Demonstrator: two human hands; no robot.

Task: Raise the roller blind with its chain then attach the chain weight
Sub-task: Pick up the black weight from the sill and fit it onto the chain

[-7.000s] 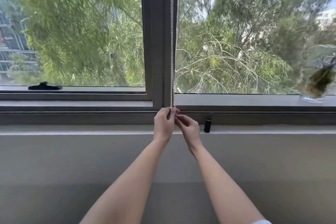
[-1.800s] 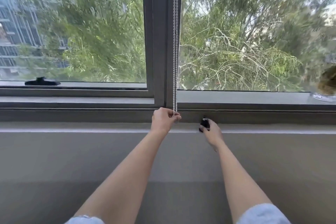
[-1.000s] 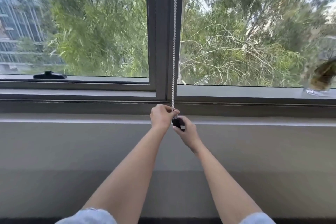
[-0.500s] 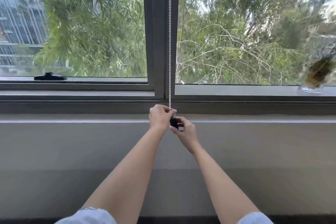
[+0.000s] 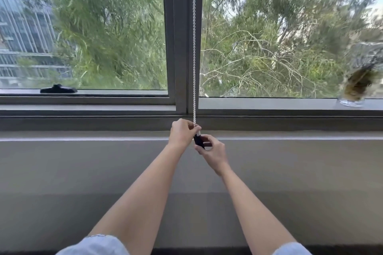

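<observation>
- Looked out through a two-pane window (image 5: 269,37), its grey upright post (image 5: 180,37) at the middle; no blind in view, so likely raised already.
- Ran a long sill (image 5: 269,103) along the foot of the panes, with a pale ledge (image 5: 83,136) below it and closer to the person.
- Sat a blurred clear vase (image 5: 355,89) near the right end of the sill, and a black window handle (image 5: 58,89) toward the left end.
- Hung a white bead chain (image 5: 194,47) straight down in front of the post, long axis vertical, lower end at the front edge of the sill.
- Closed the left hand (image 5: 182,133) as a loose fist, finger and thumb pinching the chain's bottom end.
- Curled the right hand (image 5: 211,151) just below and to the right of the left, touching it, fingers pinching a small black weight (image 5: 199,141).
- Stood the weight nearly upright, slightly tilted, its top directly under the chain's end and apparently meeting it; could not tell whether already clipped.
- Judged: attaching step under way; next move turned on a short upward push of the weight along the chain's own line, the right hand nearer the weight, the left steadying.
</observation>
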